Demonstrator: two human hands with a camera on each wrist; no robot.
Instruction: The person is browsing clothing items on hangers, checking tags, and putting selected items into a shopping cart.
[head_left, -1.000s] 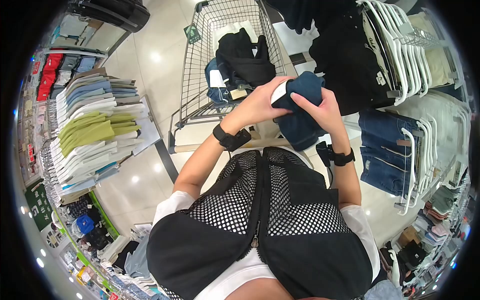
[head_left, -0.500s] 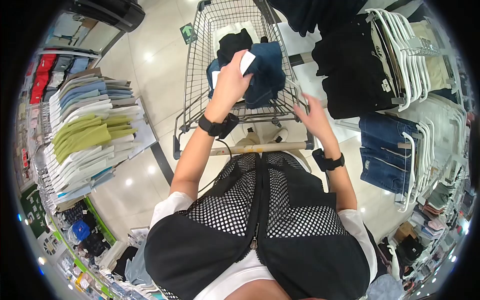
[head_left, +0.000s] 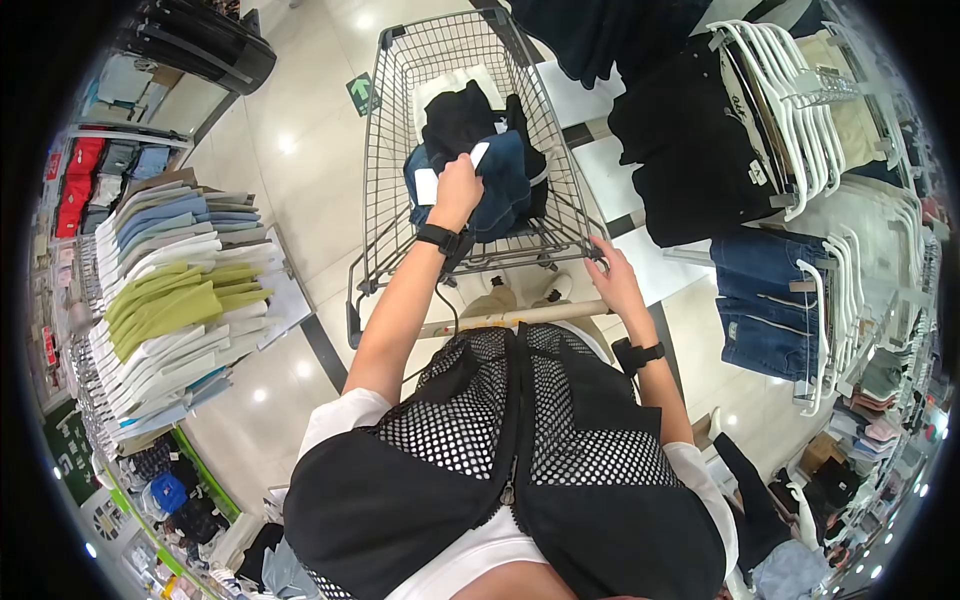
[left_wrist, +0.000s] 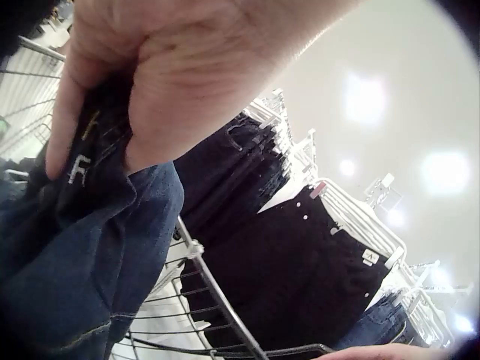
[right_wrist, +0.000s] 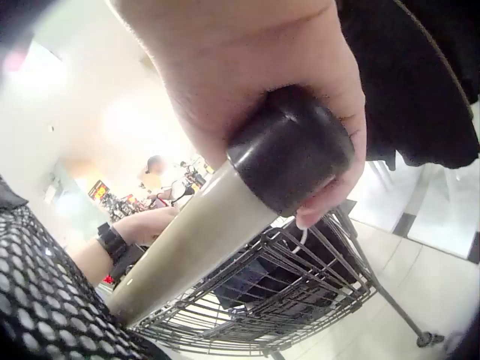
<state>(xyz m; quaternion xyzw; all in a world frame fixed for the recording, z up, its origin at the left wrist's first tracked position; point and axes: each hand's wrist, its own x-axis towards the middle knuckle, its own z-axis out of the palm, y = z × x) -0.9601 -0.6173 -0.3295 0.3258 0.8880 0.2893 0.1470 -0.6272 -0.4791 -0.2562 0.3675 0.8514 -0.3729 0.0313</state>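
Note:
In the head view the left hand [head_left: 459,192] pinches dark blue jeans [head_left: 500,185] inside the wire cart [head_left: 372,150]. The left wrist view shows the thumb and fingers of the left hand [left_wrist: 172,67] closed on the dark waistband of the jeans [left_wrist: 82,262]. At the right end of the cart's handle bar, the right hand [head_left: 620,285] has its fingers curled round the black end cap [right_wrist: 292,150], as the right wrist view shows. Black clothing [head_left: 455,125] and a cream-coloured item lie in the cart beside the jeans, with white tags showing.
Racks of black trousers [head_left: 690,150] and blue jeans [head_left: 765,300] hang at the right. Folded or hung tops, some green [head_left: 160,300], stand at the left. A green floor sign [head_left: 361,94] lies left of the cart. Another person [right_wrist: 155,169] appears in the right wrist view.
The jeans, held in both hands a second ago, went down into the cart with the left hand. The right hand let go of them and moved to the handle's right end.

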